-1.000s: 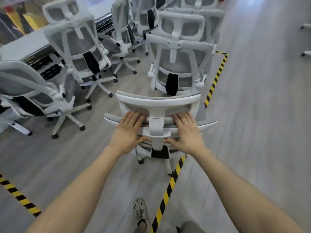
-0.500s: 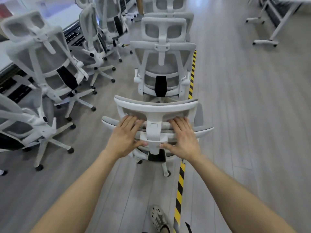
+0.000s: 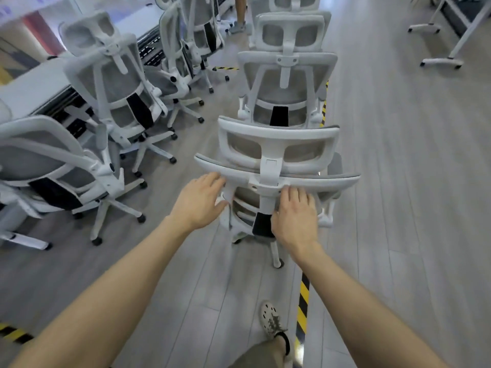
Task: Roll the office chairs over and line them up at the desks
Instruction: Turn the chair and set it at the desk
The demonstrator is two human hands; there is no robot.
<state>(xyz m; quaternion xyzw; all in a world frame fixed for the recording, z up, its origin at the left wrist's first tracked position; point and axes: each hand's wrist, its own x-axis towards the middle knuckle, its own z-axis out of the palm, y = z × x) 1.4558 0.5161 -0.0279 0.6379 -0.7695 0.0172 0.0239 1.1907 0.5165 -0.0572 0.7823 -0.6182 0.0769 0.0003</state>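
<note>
The white-framed office chair with grey mesh back (image 3: 276, 160) stands straight ahead of me on the pale grey plank floor (image 3: 398, 181). Its headrest is a rounded plastic loop with see-through mesh in two windows, and a smooth white spine runs down its back to a black block. My left hand (image 3: 199, 201) lies at the left upright just under the curved top rail, fingers spread and loose, palm against the frame but not wrapped around it. My right hand (image 3: 296, 217) lies flat and slack beside the central spine, fingertips touching the rail's lower edge (neither hand has closed on anything).

Just beyond stands a second white mesh chair (image 3: 285, 86), its back towards me, nearly touching the first, with more of the same in line behind it. A strip of yellow-and-black striped floor tape (image 3: 303, 301) runs under the chair's right side. To the left, a slanted white mesh chair (image 3: 119, 83) and its neighbours crowd against the long white desks (image 3: 32, 86). A white metal desk leg frame (image 3: 451, 41) stands well apart, upper right.
</note>
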